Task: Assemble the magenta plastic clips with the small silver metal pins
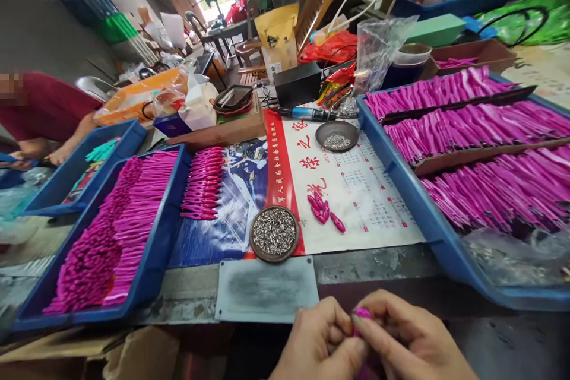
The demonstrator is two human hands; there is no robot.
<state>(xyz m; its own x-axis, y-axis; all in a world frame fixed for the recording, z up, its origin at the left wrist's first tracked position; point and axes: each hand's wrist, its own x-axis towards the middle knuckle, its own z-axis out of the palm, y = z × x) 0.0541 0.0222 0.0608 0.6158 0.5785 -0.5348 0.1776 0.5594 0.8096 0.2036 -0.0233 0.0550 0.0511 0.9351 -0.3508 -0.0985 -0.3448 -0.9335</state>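
At the bottom edge, my left hand and my right hand meet, both pinching a small magenta piece. Fingers cover most of it, so its full shape is hidden. Beyond my hands lies a grey metal plate at the table edge. Just behind the plate, a round bowl is full of small metal pins. Several glossy magenta oval pieces with holes lie on a calendar sheet. A neat row of slim magenta parts lies left of the bowl.
Blue trays of magenta parts stand left and right. Farther back are a dark dish of small metal bits, a blue-and-black pen-like tool and a black box. A person in a dark red sleeve works at far left.
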